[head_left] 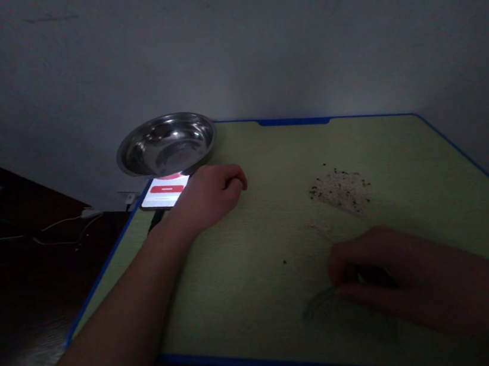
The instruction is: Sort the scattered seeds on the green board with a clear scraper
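Observation:
A pile of pale, rice-like grains (pixel 340 189) mixed with small dark bits lies on the green tabletop, right of centre. A thin scatter of the pale grains (pixel 321 228) trails toward me. One dark bit (pixel 284 262) sits alone further left. My right hand (pixel 369 274) hovers close to the near side, thumb and forefinger pinched together; whatever may be between them is too dim to see. Loosely curled, my left hand (pixel 217 195) rests on the table beside a lit phone (pixel 165 192), with nothing visible in it. Behind it stands a steel basin (pixel 167 145).
The green table (pixel 247 134) has a blue rim and stands against a grey wall (pixel 288 39). The basin reaches the table's left back corner. White cables (pixel 64 221) and a plug lie beyond the left edge. The light is dim.

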A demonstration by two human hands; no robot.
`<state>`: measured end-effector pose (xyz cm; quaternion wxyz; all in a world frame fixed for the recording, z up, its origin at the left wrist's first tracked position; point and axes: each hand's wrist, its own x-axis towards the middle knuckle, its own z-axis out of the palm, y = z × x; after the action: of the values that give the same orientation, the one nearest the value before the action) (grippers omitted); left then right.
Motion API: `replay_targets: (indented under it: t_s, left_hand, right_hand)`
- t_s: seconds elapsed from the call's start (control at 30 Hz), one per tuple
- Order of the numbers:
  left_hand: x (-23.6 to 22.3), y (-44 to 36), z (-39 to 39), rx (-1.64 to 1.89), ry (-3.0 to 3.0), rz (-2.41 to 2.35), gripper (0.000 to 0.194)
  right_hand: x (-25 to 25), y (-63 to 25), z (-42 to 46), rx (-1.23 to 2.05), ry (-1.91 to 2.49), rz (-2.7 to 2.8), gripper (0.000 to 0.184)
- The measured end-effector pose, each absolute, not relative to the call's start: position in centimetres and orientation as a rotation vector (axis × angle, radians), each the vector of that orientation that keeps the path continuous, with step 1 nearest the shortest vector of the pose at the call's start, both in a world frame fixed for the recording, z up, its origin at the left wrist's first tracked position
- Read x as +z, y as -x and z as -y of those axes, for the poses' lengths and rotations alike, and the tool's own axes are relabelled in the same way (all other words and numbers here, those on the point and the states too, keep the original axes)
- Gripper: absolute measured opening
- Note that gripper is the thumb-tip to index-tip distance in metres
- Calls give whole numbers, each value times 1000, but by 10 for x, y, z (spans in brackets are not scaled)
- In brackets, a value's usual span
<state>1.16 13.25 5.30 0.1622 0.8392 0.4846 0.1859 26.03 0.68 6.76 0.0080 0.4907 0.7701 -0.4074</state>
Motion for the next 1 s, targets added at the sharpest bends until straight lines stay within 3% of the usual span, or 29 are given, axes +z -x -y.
replay_targets:
  t_s: [0.53,1.0]
  left_hand:
    - [52,-10,-134,525,-2415,-1365,30]
    - [55,-12,-131,496,-2437,-1392,31]
  right_hand:
    - [56,-259,-27,-1016,-1856,-2530,15]
    - [55,-246,-29,-997,-1749,-2656,16]
